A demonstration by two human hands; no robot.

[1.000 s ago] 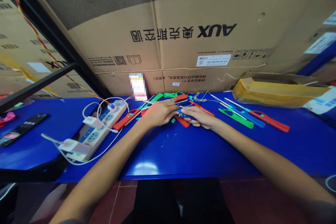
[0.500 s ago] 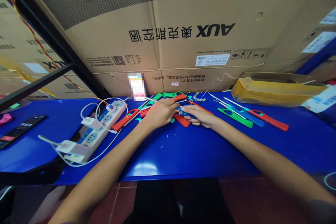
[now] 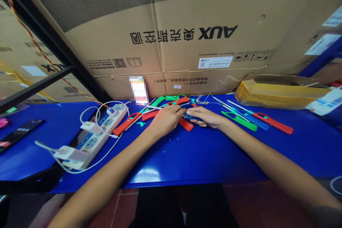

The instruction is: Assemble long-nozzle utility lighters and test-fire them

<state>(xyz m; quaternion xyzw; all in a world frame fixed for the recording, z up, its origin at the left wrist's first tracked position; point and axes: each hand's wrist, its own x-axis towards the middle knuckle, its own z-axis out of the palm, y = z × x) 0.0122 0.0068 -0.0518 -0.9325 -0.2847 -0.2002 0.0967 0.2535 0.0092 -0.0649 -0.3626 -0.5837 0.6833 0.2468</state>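
Note:
My right hand (image 3: 204, 117) is closed round a blue lighter part (image 3: 191, 117), most of it hidden by the fingers. Against its left end, the bent fingers of my left hand (image 3: 168, 117) are pressed together; whatever they pinch is hidden. Beneath and behind both hands lie red and green lighter pieces, among them a red handle (image 3: 186, 124) and a green one (image 3: 160, 100). Thin metal tubes stick out to the left. Further right, a green handle (image 3: 242, 122), a blue handle (image 3: 256, 119) and a red handle (image 3: 275, 122) lie side by side with metal rods.
On the left are a white power strip (image 3: 103, 133) with plugged chargers and looping cables, and a black phone (image 3: 22, 134). A lit phone (image 3: 139, 91) leans against the large cardboard box (image 3: 171, 14). An open yellow-taped box (image 3: 272, 96) stands at the back right.
The blue part in my right hand now shows less between the hands. Both hands stay together in nearly the same place. The camera view has shifted slightly.

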